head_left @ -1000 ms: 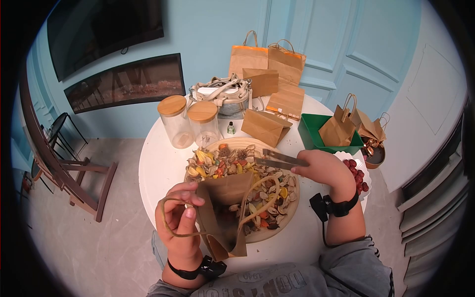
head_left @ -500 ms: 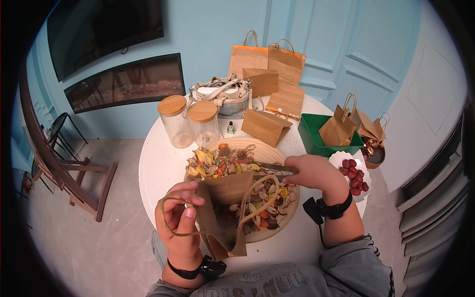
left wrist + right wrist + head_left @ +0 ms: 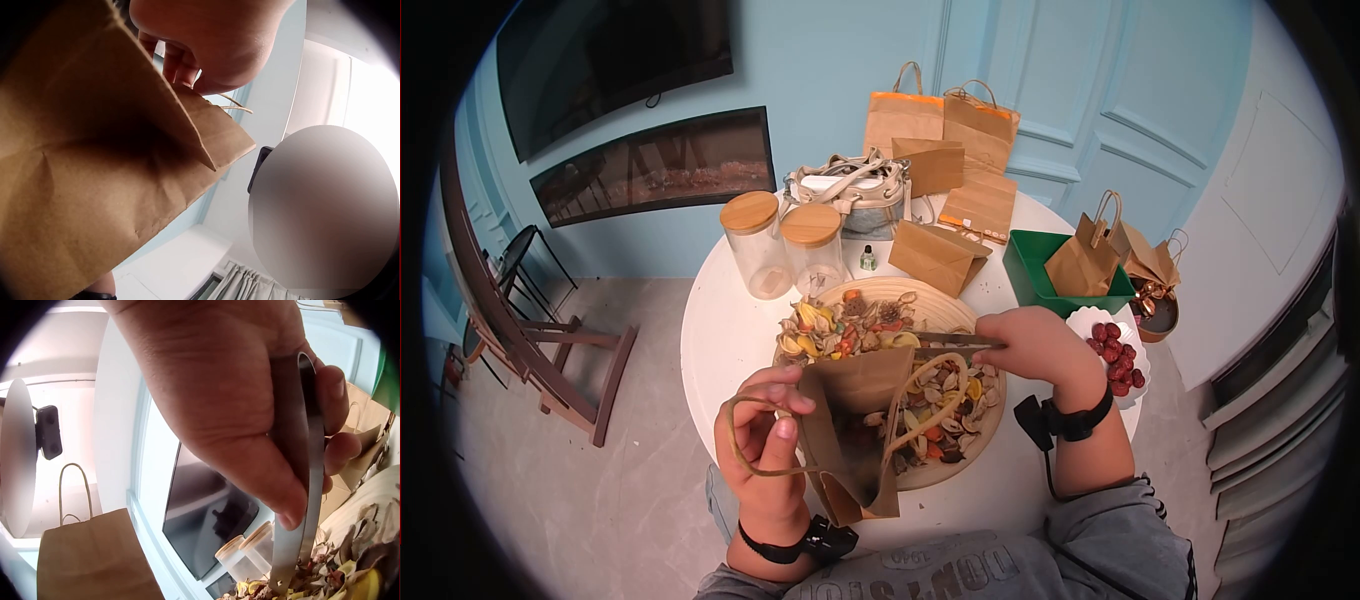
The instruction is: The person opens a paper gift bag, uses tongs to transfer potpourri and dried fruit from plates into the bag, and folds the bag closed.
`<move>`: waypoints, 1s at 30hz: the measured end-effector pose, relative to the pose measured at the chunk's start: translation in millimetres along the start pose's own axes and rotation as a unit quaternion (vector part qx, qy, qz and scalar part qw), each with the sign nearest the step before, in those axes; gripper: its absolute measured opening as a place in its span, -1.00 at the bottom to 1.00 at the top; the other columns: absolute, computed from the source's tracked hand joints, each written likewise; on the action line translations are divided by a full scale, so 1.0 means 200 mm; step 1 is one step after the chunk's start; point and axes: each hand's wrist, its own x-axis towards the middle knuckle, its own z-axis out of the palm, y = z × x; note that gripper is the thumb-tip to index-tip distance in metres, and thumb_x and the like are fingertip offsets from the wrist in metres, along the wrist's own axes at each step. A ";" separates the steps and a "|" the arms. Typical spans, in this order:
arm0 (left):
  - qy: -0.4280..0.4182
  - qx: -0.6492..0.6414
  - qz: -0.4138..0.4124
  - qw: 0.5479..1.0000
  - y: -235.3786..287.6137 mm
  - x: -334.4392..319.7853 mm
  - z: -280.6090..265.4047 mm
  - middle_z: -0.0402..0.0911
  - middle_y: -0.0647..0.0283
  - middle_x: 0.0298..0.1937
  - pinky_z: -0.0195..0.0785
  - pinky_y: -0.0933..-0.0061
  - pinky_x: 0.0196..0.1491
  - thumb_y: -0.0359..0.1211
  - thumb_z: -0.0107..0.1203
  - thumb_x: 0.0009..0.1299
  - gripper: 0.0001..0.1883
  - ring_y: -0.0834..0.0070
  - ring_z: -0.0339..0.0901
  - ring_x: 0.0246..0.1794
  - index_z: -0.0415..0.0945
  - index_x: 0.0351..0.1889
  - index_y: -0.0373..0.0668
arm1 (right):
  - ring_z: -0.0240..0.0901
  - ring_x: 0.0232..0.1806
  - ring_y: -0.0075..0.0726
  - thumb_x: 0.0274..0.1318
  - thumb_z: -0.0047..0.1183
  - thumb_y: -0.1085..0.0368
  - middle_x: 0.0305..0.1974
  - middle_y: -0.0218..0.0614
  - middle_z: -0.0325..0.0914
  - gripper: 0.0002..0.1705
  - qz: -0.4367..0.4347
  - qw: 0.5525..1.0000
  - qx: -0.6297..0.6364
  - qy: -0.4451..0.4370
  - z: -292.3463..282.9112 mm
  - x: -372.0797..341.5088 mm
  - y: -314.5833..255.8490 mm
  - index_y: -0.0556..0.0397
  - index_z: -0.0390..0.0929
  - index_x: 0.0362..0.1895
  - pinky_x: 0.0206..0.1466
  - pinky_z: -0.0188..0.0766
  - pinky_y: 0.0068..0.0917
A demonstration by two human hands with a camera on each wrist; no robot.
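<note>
My left hand (image 3: 765,440) holds a brown paper bag (image 3: 862,382) at its left rim, with one twisted handle looped over the fingers. The bag's mouth faces up and its inside is dark. In my right hand (image 3: 1040,345) is a pair of metal tongs (image 3: 955,340), pinched between thumb and fingers. The tongs' tips reach down into dried potpourri (image 3: 369,581) of petals, pods and yellow and orange pieces. This mix lies on a round woven tray (image 3: 945,298), partly hidden behind the bag. The right wrist view shows the tongs' arms (image 3: 290,550) close together.
Two glass jars with wooden lids (image 3: 810,226), a small green bottle (image 3: 867,259) and a handbag (image 3: 850,195) stand behind the tray. More paper bags (image 3: 940,257) are at the back. To the right are a green bin (image 3: 1025,265) and a white plate (image 3: 1085,322) of red dates.
My right hand has moved left and brought the tongs lower into the potpourri. The tongs' arms have come closer together. My left hand and the bag have stayed in place.
</note>
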 end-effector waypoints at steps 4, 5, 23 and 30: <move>0.001 0.001 0.001 1.000 0.00 0.00 0.00 0.53 -0.03 -0.16 0.33 0.29 0.04 -0.48 0.03 0.30 -0.81 0.28 0.46 0.01 0.41 -0.13 -0.29 | 0.45 -0.36 0.09 0.02 0.15 0.05 -0.50 -0.12 0.47 -0.70 0.011 1.000 -0.004 0.011 -0.03 -0.02 0.01 0.01 0.47 -0.39 -0.31 0.35 -0.13; 0.002 0.003 0.001 1.000 0.00 0.00 0.00 0.53 -0.03 -0.16 0.33 0.28 0.05 -0.49 0.03 0.30 -0.81 0.28 0.46 0.01 0.41 -0.13 -0.29 | 0.45 -0.37 0.09 0.03 0.15 0.05 -0.51 -0.12 0.47 -0.70 0.012 1.000 -0.001 0.020 -0.05 -0.03 0.00 0.01 0.46 -0.39 -0.32 0.35 -0.13; 0.006 0.005 -0.009 1.000 0.01 0.00 0.00 0.49 -0.11 -0.05 0.34 0.32 0.04 -0.48 0.02 0.30 -0.79 0.36 0.49 -0.09 0.42 -0.12 -0.30 | 0.39 -0.50 0.01 -0.03 0.22 0.16 -0.60 -0.19 0.38 -0.69 0.026 0.974 0.066 0.214 -0.21 -0.17 -0.12 0.07 0.40 -0.47 -0.45 0.28 -0.23; 0.010 -0.001 -0.012 1.000 0.01 -0.01 0.01 0.50 -0.08 -0.07 0.33 0.32 0.04 -0.47 0.03 0.30 -0.80 0.37 0.47 -0.06 0.42 -0.12 -0.30 | 0.43 -0.47 0.01 -0.01 0.21 0.13 -0.56 -0.20 0.44 -0.70 -0.063 0.979 0.055 0.184 -0.16 -0.15 -0.21 0.04 0.43 -0.37 -0.44 0.29 -0.20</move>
